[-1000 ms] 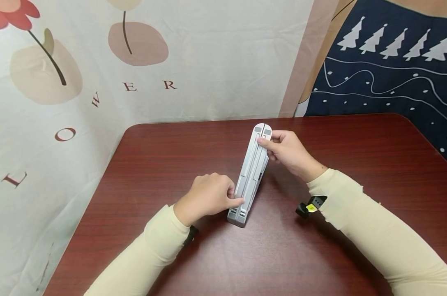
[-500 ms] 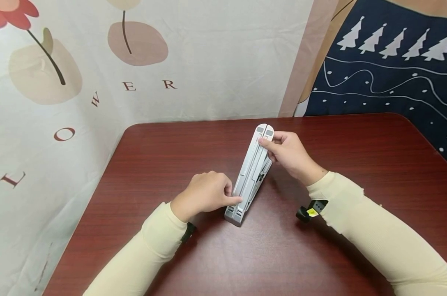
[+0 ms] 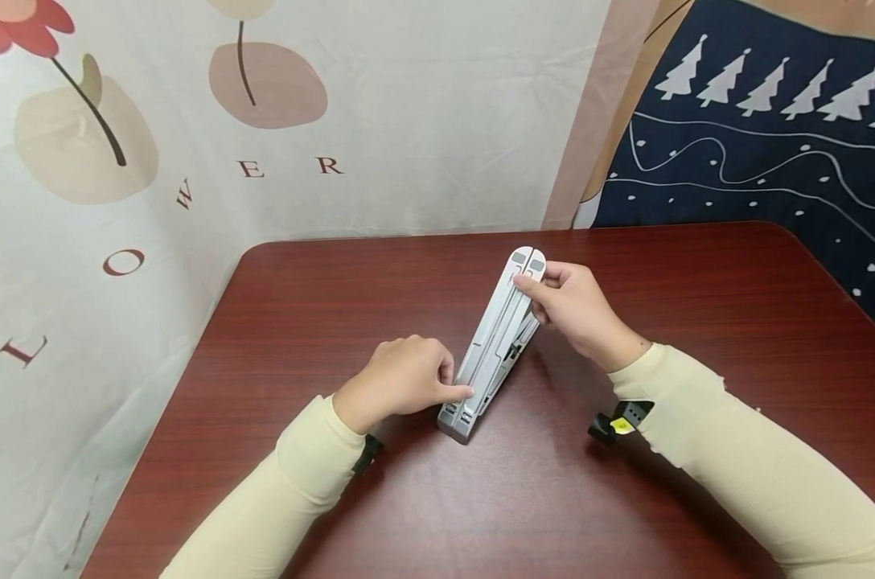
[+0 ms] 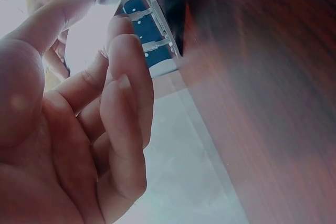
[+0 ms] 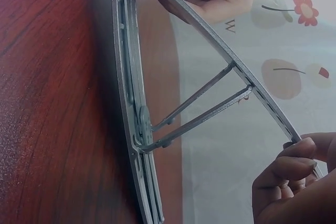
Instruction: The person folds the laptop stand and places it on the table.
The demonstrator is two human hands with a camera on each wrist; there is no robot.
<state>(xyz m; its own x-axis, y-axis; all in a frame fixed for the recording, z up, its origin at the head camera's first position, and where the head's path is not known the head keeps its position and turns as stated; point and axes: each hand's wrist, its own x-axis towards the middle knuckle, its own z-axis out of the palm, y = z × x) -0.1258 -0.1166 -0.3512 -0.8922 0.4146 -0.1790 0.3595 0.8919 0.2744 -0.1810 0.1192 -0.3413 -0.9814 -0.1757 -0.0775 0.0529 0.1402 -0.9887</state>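
Note:
A grey metal folding stand (image 3: 495, 346) lies lengthwise in the middle of a dark red wooden table (image 3: 698, 322). My left hand (image 3: 408, 384) pinches its near end with thumb and fingers. My right hand (image 3: 571, 305) grips the far end of the top arm and holds it raised. In the right wrist view the top arm (image 5: 231, 61) stands up off the base (image 5: 128, 129), joined by two thin struts. The left wrist view shows my curled fingers (image 4: 126, 93) beside the stand's near end (image 4: 157, 30).
A cream cloth with flowers and letters (image 3: 191, 161) hangs behind and left of the table. A dark blue cloth with white trees (image 3: 756, 137) hangs at the right. Black wrist straps (image 3: 614, 422) sit on both cream sleeves.
My right hand has lifted the stand's far end a little and shifted it to the right. The struts under the top arm show more. My left hand has stayed at the near end.

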